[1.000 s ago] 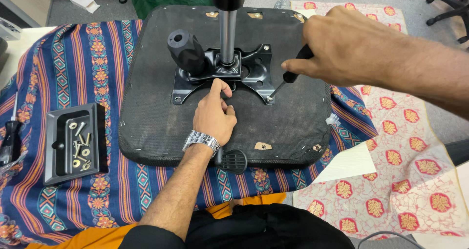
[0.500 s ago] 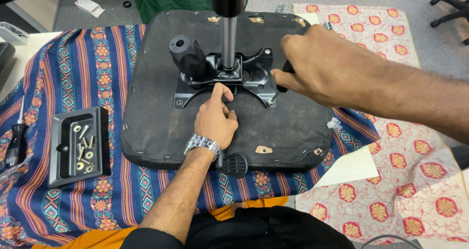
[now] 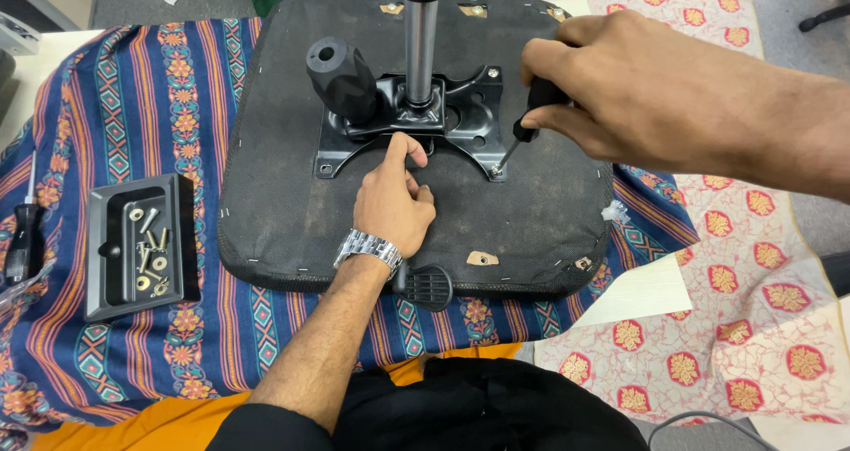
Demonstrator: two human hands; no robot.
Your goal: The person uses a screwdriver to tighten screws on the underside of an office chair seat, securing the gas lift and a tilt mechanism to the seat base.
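Two hands working over an upturned black seat base [image 3: 292, 212], which is lying flat on a blue striped patterned cloth [image 3: 115, 106] and taking up the middle of the view. Spreading under the far right side, a cream cloth with red flower prints [image 3: 753, 238]. Sitting bolted at the centre of the seat base, a black metal mounting plate [image 3: 469, 115], with a shiny gas-lift column [image 3: 421, 48] rising upright out of it and a black round knob [image 3: 341, 77] sticking up just left of the column. Reaching in from the right, the right hand [image 3: 637, 88], closed around the black handle of a screwdriver [image 3: 531, 115] and tilting its tip down onto the plate's right front corner. Coming up from below with a steel watch [image 3: 367, 249] on the wrist, the left hand [image 3: 390, 203], fingers curled and index finger pressing against the plate's front edge, gripping nothing that can be made out. Resting on the striped cloth well left of the seat base, a dark grey plastic tray [image 3: 177, 230] holding several loose bolts and washers [image 3: 146, 247]. Poking out from under the seat's near edge just beside the watch, a black ribbed lever paddle [image 3: 427, 287]. Lying at the far left edge of the cloth, a second black-handled screwdriver [image 3: 22, 238].
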